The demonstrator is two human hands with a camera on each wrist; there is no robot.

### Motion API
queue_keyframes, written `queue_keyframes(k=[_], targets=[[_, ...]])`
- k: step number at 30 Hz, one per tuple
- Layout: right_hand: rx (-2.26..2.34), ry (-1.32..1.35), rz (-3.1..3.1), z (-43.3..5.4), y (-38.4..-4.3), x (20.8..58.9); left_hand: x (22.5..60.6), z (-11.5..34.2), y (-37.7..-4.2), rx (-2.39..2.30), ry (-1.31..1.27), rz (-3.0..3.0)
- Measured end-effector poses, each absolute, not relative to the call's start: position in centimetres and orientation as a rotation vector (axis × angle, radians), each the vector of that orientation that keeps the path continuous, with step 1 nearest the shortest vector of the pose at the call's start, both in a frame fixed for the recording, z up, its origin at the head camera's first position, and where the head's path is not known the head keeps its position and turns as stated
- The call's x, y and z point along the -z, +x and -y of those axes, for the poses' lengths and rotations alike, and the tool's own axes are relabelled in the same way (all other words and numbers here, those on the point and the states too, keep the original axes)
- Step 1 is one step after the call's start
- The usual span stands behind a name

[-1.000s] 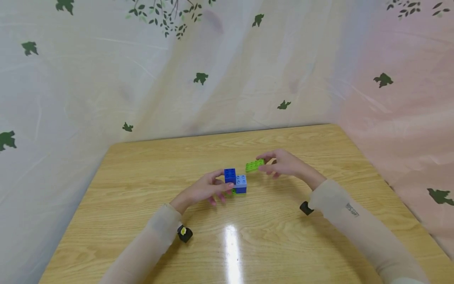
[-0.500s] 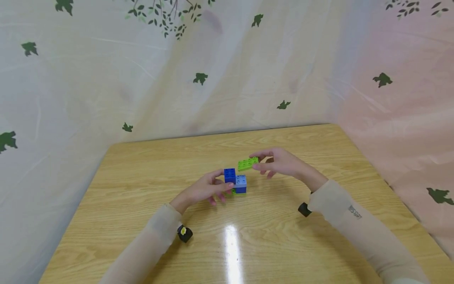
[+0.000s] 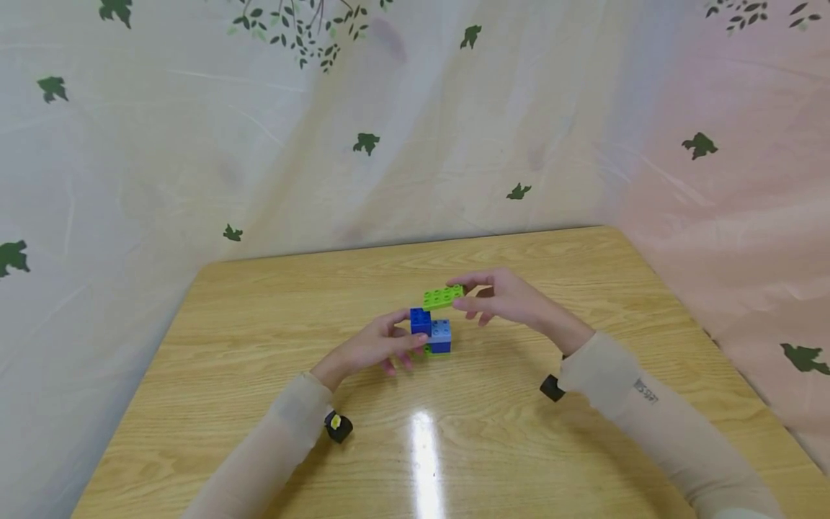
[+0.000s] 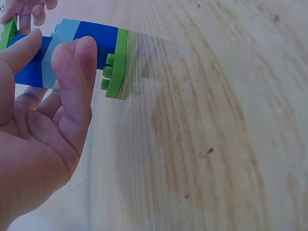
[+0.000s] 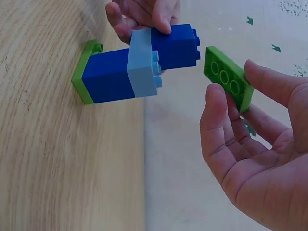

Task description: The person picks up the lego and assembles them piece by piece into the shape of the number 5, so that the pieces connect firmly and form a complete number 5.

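A stack of toy building bricks stands on the table in the head view. In the right wrist view it has a green base plate (image 5: 82, 74), a dark blue lower brick (image 5: 108, 77), a light blue layer (image 5: 143, 72) and a dark blue top brick (image 5: 175, 46) set off to one side. My left hand (image 3: 371, 347) holds the stack from the left, thumb and fingers on opposite sides. Thumb and fingers of my right hand (image 3: 512, 297) pinch a flat lime-green brick (image 3: 441, 298) by its right end. Its hollow underside faces the top brick's studs, with a small gap between.
Wood-grain table (image 3: 292, 303) lies under both hands, with a bright light reflection (image 3: 424, 454) near the front. Behind it hangs a pale cloth backdrop (image 3: 441, 94) with green leaf shapes. Small black wrist cameras (image 3: 338, 427) sit below the sleeves.
My right hand has brought the lime-green brick leftward and slightly up, from right of the stack to just above the dark blue top brick. My left hand and the stack stay in place.
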State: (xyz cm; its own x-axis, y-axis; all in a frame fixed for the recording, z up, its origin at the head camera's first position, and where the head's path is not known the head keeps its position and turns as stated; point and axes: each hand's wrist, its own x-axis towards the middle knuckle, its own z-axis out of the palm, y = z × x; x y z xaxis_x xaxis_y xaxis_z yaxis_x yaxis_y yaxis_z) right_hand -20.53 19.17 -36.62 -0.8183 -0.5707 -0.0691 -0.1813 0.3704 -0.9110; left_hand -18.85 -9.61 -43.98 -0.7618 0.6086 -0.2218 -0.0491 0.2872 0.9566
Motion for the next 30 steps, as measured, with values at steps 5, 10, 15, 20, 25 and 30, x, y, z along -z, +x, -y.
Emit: queue_keyframes(k=[5, 10, 15, 20, 25, 30], targets=[[1.471, -0.722, -2.231, -18.7, -20.5, 37.2, 44.0, 9.7, -18.9, -1.512, 0.504, -1.996], [1.482, -0.747, -2.211, -18.2, -20.4, 37.9, 43.9, 9.6, -18.9, -1.508, 0.504, -2.0], [1.487, -0.762, -2.202, -17.9, -20.4, 38.5, 43.9, 9.6, -18.8, -1.508, 0.496, -2.001], [1.476, -0.765, -2.201, -17.8, -20.2, 38.9, 43.9, 9.6, -18.7, -1.505, 0.496, -2.002], [1.472, -0.76, -2.177, -17.7, -20.2, 39.2, 43.8, 9.6, -18.6, -1.504, 0.5, -2.009], [1.473, -0.767, -2.172, -17.7, -20.2, 39.3, 43.7, 9.6, -18.6, -1.496, 0.51, -2.015]])
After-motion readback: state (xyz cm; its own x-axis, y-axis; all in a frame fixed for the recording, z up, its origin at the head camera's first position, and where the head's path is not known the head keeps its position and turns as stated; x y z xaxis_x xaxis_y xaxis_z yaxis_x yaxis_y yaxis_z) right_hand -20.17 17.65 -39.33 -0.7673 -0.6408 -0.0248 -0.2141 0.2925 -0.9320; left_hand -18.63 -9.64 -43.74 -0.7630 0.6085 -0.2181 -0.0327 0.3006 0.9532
